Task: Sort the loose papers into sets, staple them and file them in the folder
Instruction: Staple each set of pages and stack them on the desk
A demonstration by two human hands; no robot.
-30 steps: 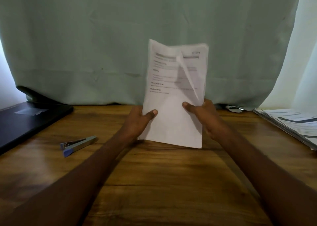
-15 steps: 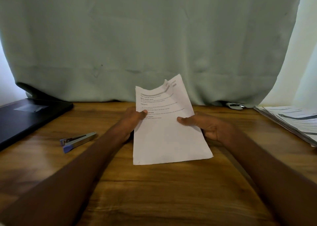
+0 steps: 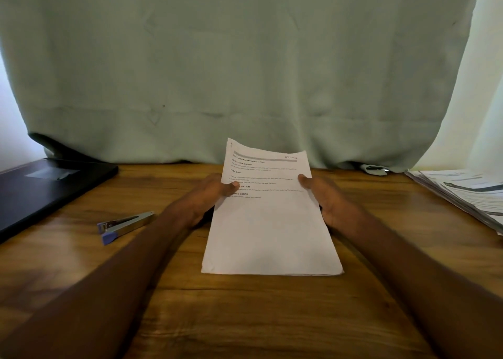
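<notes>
Lying at the far left of the wooden table [image 3: 245, 318] is a black folder [image 3: 49, 187], and nearer the middle a stapler [image 3: 123, 224] with blue ends. The left hand [image 3: 201, 198] pinches the left edge of a set of papers [image 3: 269, 222], thumb on top. The top sheet reads "SECTION", "INITIAL SCENE SETUP", "TASK GOAL". The right hand [image 3: 329, 203] grips its right edge. A stack of loose papers [image 3: 468, 192] lies far right.

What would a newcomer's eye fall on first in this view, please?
The white set of papers at the table's centre, gripped at its sides by the left hand and right hand. Then the stapler lying to its left, and the black folder at the far left.
</notes>
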